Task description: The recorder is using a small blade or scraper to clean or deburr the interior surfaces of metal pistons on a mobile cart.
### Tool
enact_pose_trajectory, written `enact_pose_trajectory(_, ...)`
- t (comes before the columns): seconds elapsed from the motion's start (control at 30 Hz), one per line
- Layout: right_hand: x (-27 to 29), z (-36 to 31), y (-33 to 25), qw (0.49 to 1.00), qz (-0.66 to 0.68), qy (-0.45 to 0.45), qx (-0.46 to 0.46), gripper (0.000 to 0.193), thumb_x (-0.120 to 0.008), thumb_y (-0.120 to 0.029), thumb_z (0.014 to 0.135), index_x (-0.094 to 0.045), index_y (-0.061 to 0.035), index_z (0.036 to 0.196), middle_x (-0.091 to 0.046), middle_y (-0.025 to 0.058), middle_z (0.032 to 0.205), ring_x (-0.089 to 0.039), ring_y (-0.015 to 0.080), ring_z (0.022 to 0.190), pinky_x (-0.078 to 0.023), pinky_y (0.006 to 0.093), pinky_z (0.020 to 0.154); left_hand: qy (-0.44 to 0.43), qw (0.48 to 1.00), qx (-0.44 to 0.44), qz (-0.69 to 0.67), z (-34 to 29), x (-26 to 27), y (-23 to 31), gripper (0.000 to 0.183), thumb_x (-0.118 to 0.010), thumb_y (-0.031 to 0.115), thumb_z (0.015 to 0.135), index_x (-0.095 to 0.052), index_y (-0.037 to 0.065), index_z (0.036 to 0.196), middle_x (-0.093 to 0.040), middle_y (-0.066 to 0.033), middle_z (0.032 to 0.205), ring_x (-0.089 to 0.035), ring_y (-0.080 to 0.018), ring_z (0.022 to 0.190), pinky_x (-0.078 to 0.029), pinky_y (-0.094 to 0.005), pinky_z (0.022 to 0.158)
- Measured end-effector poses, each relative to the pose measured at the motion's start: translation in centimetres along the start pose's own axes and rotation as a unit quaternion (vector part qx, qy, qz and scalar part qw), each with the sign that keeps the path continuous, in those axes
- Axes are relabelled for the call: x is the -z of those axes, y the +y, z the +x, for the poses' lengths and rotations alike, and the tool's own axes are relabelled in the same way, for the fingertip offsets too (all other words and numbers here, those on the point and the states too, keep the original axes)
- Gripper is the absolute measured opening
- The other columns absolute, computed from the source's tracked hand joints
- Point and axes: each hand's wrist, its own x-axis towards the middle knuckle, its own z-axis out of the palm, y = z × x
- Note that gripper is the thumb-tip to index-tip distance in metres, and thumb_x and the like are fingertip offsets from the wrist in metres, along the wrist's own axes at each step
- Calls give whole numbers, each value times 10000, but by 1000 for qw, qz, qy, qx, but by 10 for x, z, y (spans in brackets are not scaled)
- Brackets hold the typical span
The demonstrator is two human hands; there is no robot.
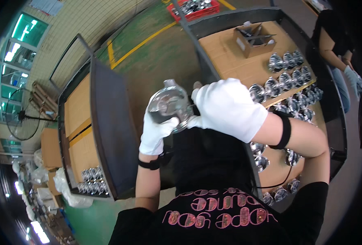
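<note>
My gloved left hand [154,132] is closed around a shiny, round, chrome-coloured metal part [168,100] with a short stub at its top. The part is held up in front of my chest. My gloved right hand [226,108] is closed at the part's right side, its thumb and fingertips by the rim. A small dark brownish tip [197,85] sticks out above the right hand's fingers. It looks like the end of a slim tool, but the glove hides the rest.
On my right, a dark-framed cart lined with cardboard [217,49] bears rows of chrome parts [272,87] and a small open box of dark tools [256,41]. Another cart [111,122] stands left. A red crate [195,9] lies beyond. A co-worker [340,53] stands at far right.
</note>
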Motion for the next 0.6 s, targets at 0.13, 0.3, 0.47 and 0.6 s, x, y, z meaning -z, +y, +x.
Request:
enact_pose_trajectory(0.13, -11, 4, 33, 971, 139, -81, -175, 517, -652, -500, 767, -664, -1, 904, -641, 156, 729, -649, 327, 708, -509, 390, 646, 15, 999, -2, -45, -7, 21, -12, 682, -785, 141, 687, -488, -11, 1282, -602, -93, 1189, -588, -188, 1087, -463, -347, 962)
enact_pose_trajectory(0.3, -122, -39, 188, 832, 163, -182, -498, 414, -604, -321, 788, -665, 41, 981, -639, 278, 1033, -599, 432, 1013, -484, 425, 896, 6, 996, 25, -88, -17, 28, -23, 668, -755, 149, 723, -465, 2, 1306, -577, -85, 1222, -567, -190, 1120, -450, -350, 980)
enact_pose_trajectory(0.47, -122, -13, 284, 859, 119, 0, -498, 493, -618, -278, 815, -546, 97, 1126, -636, 299, 1045, -644, 390, 962, -511, 437, 842, -21, 995, 25, -95, -7, -5, -15, 786, -834, 148, 646, -446, 19, 1318, -568, -87, 1242, -539, -209, 1166, -423, -370, 1007)
enact_pose_trajectory(0.6, -87, 7, 202, 869, 241, 59, -428, 334, -568, -246, 914, -602, -14, 1152, -659, 142, 1087, -628, 270, 1007, -476, 361, 882, -41, 997, -33, -57, 5, -14, -24, 850, -853, 73, 614, -411, 23, 1339, -549, -89, 1279, -536, -202, 1174, -414, -369, 1020)
